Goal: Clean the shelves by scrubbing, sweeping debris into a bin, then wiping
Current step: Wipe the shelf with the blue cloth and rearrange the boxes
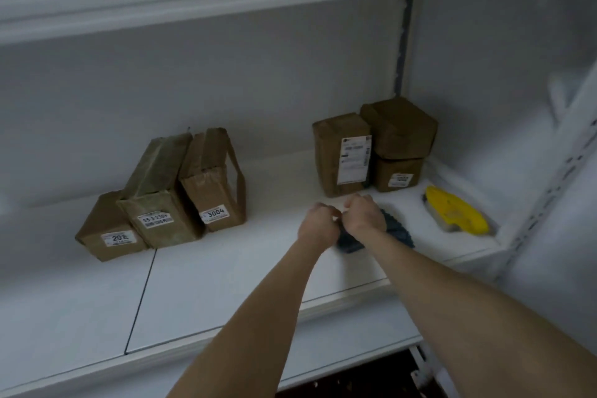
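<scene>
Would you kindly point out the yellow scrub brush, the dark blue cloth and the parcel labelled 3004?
yellow scrub brush (455, 212): head view, middle of its yellow back.
dark blue cloth (399, 229): head view, exposed fold nearest the brush.
parcel labelled 3004 (210, 191): head view, brown front above its label.

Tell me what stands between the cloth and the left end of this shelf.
The left hand and right hand grip the cloth. To its left, three brown parcels stand on the back part of the shelf, the nearest labelled 3004. The front strip shows nothing in the way.
</scene>
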